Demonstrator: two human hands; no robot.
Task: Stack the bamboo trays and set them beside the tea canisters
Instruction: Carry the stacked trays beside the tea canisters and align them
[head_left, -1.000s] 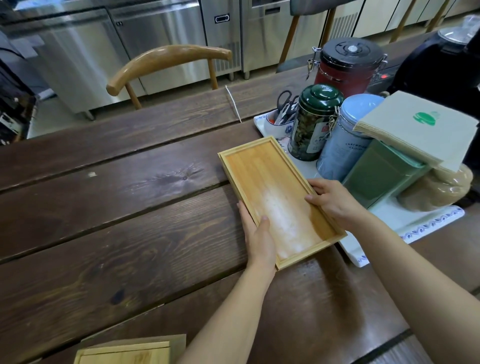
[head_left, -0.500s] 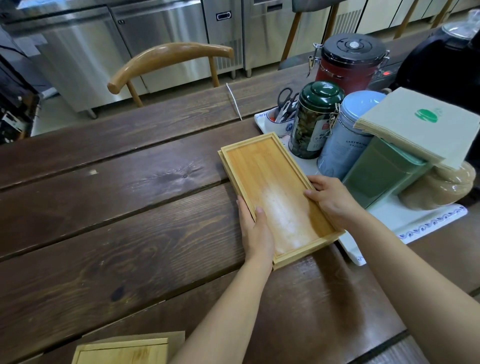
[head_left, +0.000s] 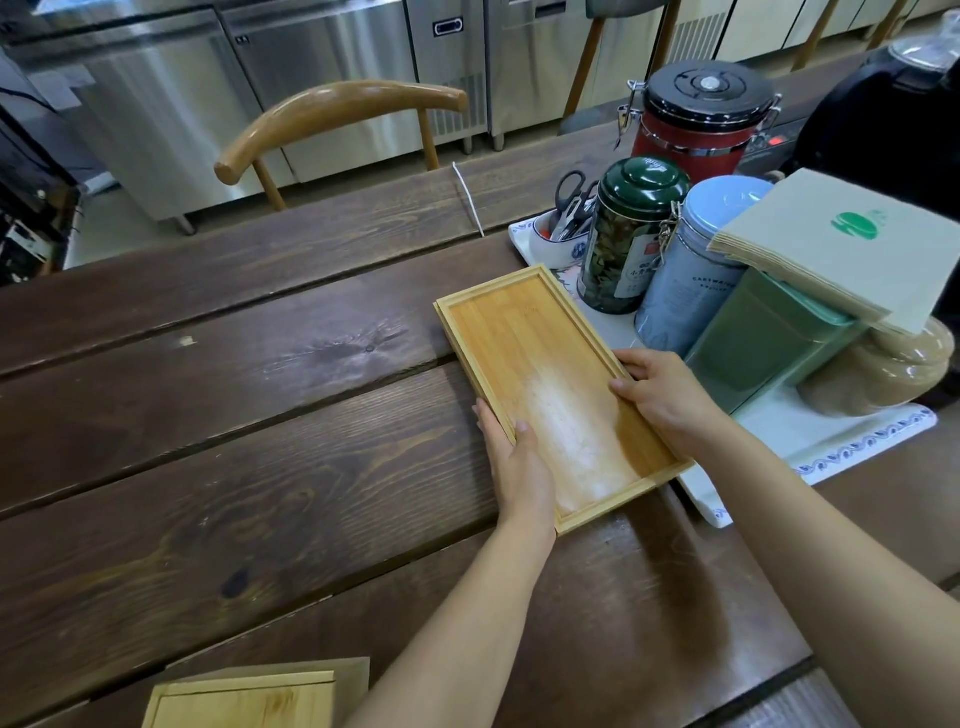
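A stack of bamboo trays (head_left: 524, 343) lies on the dark wooden table (head_left: 234, 426), just left of the tea canisters; a second rim shows under the top tray at its far left corner. My left hand (head_left: 519, 467) grips the stack's left long edge, thumb over the rim. My right hand (head_left: 660, 395) holds the right long edge. The dark green canister (head_left: 626, 239), the pale blue canister (head_left: 691, 275) and the green tin (head_left: 763, 343) stand on a white mat (head_left: 831, 441) right of the stack. Another bamboo piece (head_left: 249, 696) lies at the table's near edge.
A red canister with a black lid (head_left: 696, 114) stands behind the others. A stack of paper napkins (head_left: 852, 244) rests on the green tin, a tan jar (head_left: 883, 369) beside it. Scissors in a small dish (head_left: 566, 213), a wooden chair (head_left: 343, 114) and steel cabinets lie beyond.
The trays shifted slightly away from me and toward the canisters, with both hands still on the long edges. A lower tray's rim now shows at the far left corner.
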